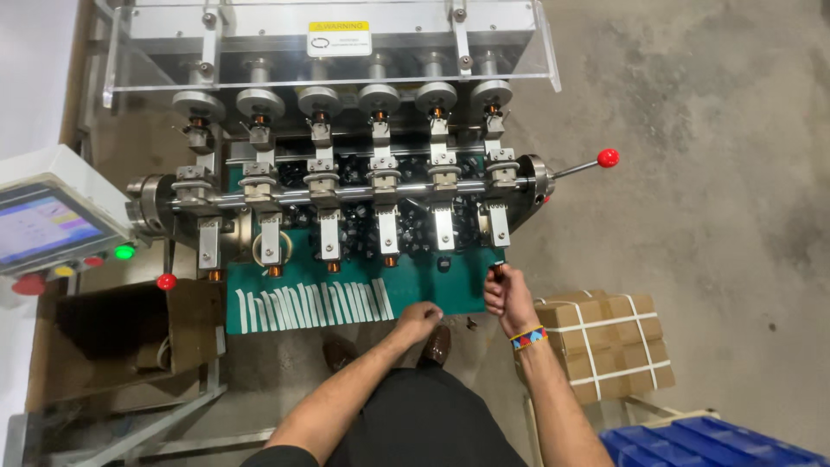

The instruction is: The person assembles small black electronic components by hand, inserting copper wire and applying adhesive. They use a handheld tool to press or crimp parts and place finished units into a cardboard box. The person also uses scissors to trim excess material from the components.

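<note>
Low in the frame we've got two bare forearms reaching up from a dark lap. Our left hand (418, 320) sits just below centre, fingers curled down onto the front edge of the green mat (432, 290), right beside the row of white strips (311, 307) laid out on it. Our right hand (508, 294), beaded wristband (527, 337) on it, is a bit right of centre, fingertips pinched on a small dark part (499, 270) just under the rightmost spindle. A strapped cardboard box (605, 342) sits to its right, with a blue bin (700, 443) in the bottom right corner. Further up, the six-spindle winding machine (346, 190) fills the middle, its red-knobbed lever (608, 157) poking right, and a touchscreen panel (43, 227) at the left edge.
</note>
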